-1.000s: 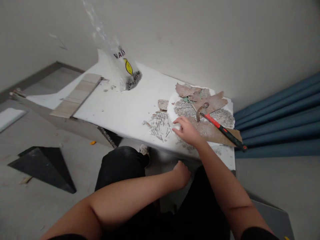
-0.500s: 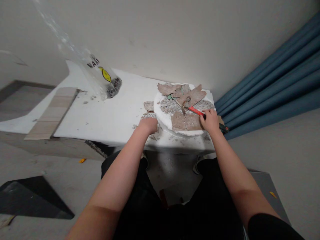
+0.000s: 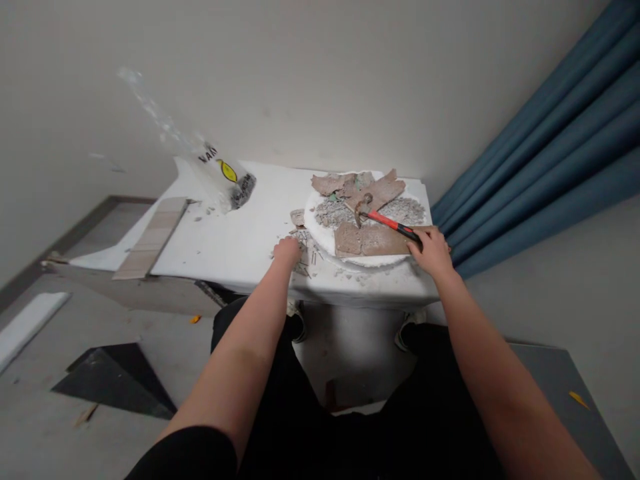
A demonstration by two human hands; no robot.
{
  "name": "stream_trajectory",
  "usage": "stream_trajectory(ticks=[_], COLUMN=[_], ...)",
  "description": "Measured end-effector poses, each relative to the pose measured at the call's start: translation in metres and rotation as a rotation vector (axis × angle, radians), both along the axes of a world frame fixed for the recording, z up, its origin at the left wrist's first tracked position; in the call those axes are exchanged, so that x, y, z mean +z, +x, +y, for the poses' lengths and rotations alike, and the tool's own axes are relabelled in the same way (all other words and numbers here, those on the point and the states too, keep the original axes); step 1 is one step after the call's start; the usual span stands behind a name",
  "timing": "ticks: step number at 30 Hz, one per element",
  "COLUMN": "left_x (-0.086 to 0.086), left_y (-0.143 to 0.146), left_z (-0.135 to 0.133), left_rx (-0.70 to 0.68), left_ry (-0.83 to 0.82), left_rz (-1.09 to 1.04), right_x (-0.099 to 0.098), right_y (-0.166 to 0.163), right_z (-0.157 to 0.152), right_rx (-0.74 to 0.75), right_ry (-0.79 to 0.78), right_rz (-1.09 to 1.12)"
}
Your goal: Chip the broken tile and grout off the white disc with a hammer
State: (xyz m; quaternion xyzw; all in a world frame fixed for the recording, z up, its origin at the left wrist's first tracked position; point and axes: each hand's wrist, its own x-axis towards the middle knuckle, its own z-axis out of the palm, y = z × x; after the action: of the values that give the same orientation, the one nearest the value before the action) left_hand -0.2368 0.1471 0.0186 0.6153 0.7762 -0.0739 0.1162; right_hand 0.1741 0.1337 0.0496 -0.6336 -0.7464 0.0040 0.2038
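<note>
A claw hammer (image 3: 385, 220) with a red and black handle lies slantwise over broken brown board pieces (image 3: 373, 240). My right hand (image 3: 433, 250) is closed round its handle near the black end. The pieces and grey crumbs (image 3: 410, 210) rest on a round white slab (image 3: 320, 243). Left of the slab, my left hand (image 3: 287, 250) is closed at the edge of a small heap of nails (image 3: 305, 260); what its fingers hold, if anything, is hidden. A small brown fragment (image 3: 297, 218) lies just beyond the nails.
A clear plastic bag (image 3: 225, 177) with dark contents stands on the white-covered table (image 3: 240, 250). A striped plank (image 3: 153, 237) lies across its left end. Blue curtains (image 3: 540, 147) hang at the right. A black folded sheet (image 3: 115, 380) is on the floor.
My right hand has slid back along the hammer handle towards its end. My left hand has shifted slightly left, exposing more of the nails. The view has turned a little.
</note>
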Motion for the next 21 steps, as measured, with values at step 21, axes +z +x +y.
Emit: stream_trajectory(ticks=[21], left_x=[-0.013], left_y=[0.002], left_z=[0.026], left_rx=[0.024], left_ry=[0.109], left_rz=[0.002], right_x=[0.012], right_y=[-0.003], right_z=[0.013], right_rx=[0.072], right_ry=[0.039], right_rz=[0.056])
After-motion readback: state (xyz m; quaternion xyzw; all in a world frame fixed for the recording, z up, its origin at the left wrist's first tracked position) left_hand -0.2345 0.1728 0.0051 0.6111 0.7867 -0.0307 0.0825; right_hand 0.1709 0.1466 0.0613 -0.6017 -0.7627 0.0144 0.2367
